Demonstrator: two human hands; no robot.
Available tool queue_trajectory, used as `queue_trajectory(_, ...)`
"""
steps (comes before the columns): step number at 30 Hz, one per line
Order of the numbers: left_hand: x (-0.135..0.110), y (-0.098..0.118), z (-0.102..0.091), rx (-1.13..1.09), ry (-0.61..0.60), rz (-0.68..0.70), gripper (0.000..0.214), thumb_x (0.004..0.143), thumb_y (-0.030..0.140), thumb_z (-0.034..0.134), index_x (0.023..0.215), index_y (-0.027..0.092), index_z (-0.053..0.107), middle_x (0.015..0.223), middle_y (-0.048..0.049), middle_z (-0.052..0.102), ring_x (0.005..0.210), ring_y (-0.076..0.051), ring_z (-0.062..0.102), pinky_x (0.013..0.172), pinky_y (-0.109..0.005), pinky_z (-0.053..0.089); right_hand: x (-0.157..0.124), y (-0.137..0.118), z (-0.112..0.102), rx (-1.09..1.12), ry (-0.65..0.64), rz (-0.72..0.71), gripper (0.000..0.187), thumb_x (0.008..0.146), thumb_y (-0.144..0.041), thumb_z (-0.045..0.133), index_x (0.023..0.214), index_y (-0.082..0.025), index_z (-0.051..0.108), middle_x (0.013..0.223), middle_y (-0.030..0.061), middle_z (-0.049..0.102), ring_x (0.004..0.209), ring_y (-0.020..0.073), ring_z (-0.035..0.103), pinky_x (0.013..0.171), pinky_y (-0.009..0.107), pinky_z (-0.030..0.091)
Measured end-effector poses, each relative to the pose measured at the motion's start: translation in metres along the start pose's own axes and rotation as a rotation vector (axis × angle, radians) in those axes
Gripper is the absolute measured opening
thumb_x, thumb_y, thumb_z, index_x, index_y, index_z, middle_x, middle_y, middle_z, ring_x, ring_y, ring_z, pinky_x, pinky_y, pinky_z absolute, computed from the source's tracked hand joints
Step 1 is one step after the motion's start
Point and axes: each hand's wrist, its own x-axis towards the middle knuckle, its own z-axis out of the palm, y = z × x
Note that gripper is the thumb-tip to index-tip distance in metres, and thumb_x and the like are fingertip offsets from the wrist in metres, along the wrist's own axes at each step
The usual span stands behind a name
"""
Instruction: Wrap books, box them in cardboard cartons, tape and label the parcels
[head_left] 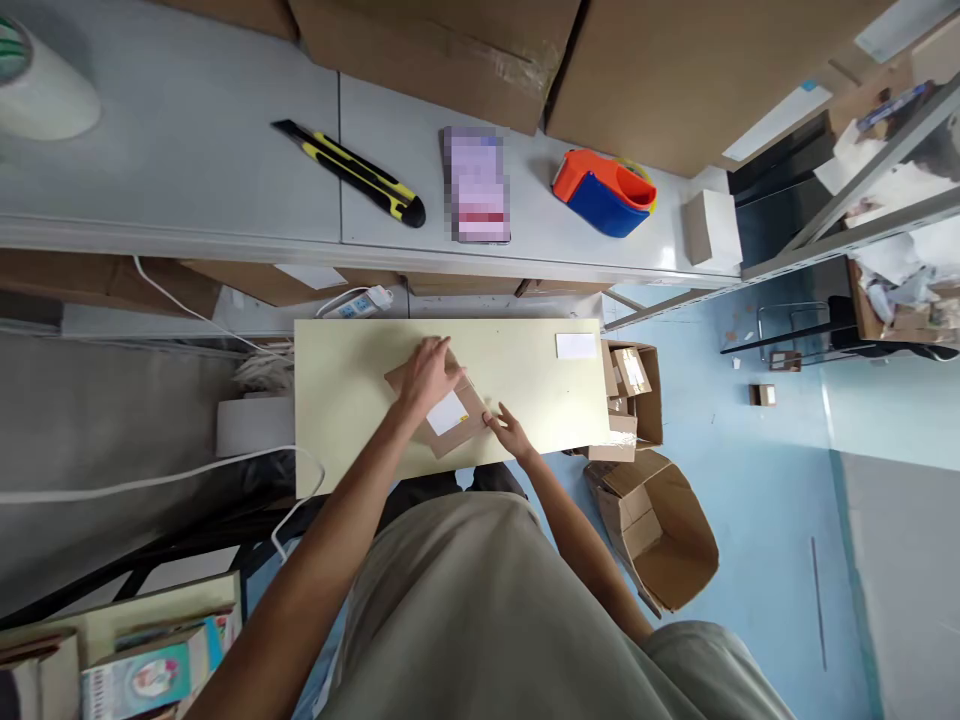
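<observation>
A small flat cardboard box (474,420) with a white label (448,412) lies at an angle on the pale yellow table. My left hand (430,378) rests over its upper part, fingers bent across the far edge and gripping it. At the box's right corner is my right hand (511,436), its thumb touching the cardboard and its index finger stretched apart. Part of the box is covered by my left hand.
A white card (576,346) lies on the table (540,380). On the shelf above are a utility knife (352,172), a phone (477,185) and a tape dispenser (604,192). Open cartons (679,535) stand on the floor at right. A white cable (150,482) hangs at left.
</observation>
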Motion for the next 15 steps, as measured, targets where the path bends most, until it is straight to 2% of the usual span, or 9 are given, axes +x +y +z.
queue_trajectory(2,0.013,-0.011,-0.012,-0.082,-0.006,-0.103,0.080,0.096,0.048,0.084,0.162,0.009,0.062,0.170,-0.0294,0.062,0.166,-0.047,0.053,0.140,-0.055,0.041,-0.008,-0.001,0.008,0.038,0.067,0.046,0.091,0.097,-0.068,0.086,0.170,-0.018,0.063,0.165,0.0194,0.073,0.150,0.0396,0.073,0.129,0.053,0.058)
queue_trajectory(4,0.017,-0.021,-0.020,-0.135,-0.101,-0.210,0.079,0.094,0.061,0.084,0.151,0.008,0.069,0.157,-0.0319,0.071,0.154,-0.050,0.063,0.129,-0.054,0.050,-0.015,0.000,0.018,0.091,0.053,0.056,0.071,0.105,-0.068,0.075,0.153,-0.015,0.073,0.153,0.0199,0.080,0.140,0.0361,0.079,0.122,0.049,0.063)
queue_trajectory(7,0.006,-0.032,-0.026,-0.154,-0.151,-0.203,0.059,0.098,0.071,0.076,0.118,0.015,0.078,0.133,-0.0262,0.082,0.128,-0.045,0.075,0.111,-0.047,0.057,-0.029,0.003,0.025,0.263,0.004,0.073,0.055,0.110,-0.063,0.069,0.133,-0.015,0.079,0.140,0.0186,0.084,0.128,0.0288,0.082,0.118,0.041,0.065)
queue_trajectory(9,-0.008,-0.038,-0.029,-0.174,-0.108,-0.151,0.054,0.100,0.075,0.071,0.094,0.021,0.075,0.114,-0.0202,0.083,0.114,-0.038,0.075,0.101,-0.041,0.057,-0.040,0.006,0.020,0.357,0.020,0.055,0.054,0.109,-0.062,0.069,0.133,-0.015,0.079,0.144,0.0184,0.082,0.127,0.0274,0.082,0.117,0.038,0.065)
queue_trajectory(11,-0.025,-0.042,-0.030,-0.208,-0.090,-0.111,0.059,0.101,0.078,0.067,0.078,0.024,0.067,0.094,-0.0155,0.078,0.103,-0.035,0.072,0.092,-0.037,0.054,-0.053,0.007,0.009,0.387,0.083,-0.027,0.058,0.109,-0.066,0.068,0.140,-0.018,0.078,0.155,0.0170,0.078,0.133,0.0281,0.080,0.116,0.038,0.066)
queue_trajectory(15,-0.061,-0.034,-0.020,-0.259,-0.108,-0.051,0.066,0.109,0.075,0.055,0.065,0.024,0.059,0.074,-0.0119,0.068,0.092,-0.032,0.070,0.081,-0.036,0.047,-0.074,0.002,-0.020,0.307,0.292,-0.265,0.069,0.107,-0.073,0.065,0.155,-0.024,0.074,0.163,0.0141,0.075,0.147,0.0289,0.074,0.115,0.042,0.066)
